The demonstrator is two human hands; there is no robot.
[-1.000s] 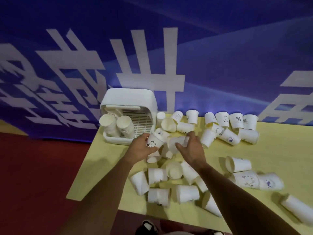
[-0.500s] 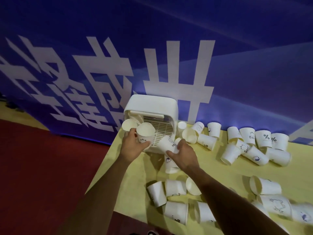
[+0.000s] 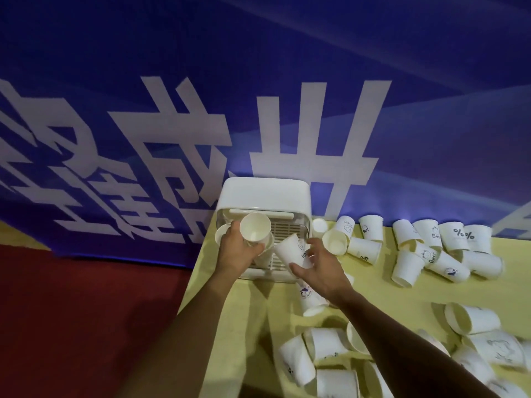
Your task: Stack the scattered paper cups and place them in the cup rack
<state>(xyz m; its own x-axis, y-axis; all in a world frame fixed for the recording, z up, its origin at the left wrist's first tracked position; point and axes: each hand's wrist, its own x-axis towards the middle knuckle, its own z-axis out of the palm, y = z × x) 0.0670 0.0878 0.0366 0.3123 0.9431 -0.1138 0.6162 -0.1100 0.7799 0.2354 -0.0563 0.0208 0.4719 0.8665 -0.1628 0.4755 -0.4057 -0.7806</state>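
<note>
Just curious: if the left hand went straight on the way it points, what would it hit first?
Likely the rack, whose open front lies just beyond the left hand and its cup; depth is unclear.

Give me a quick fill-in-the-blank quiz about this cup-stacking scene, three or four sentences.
The left hand grips a paper cup at the ____ cup rack.
The right hand holds a second cup to the ____ of that one.
Loose cups lie on the ____ table.
The banner behind is ____ with white characters.
Missing words: white, right, yellow, blue.
</note>
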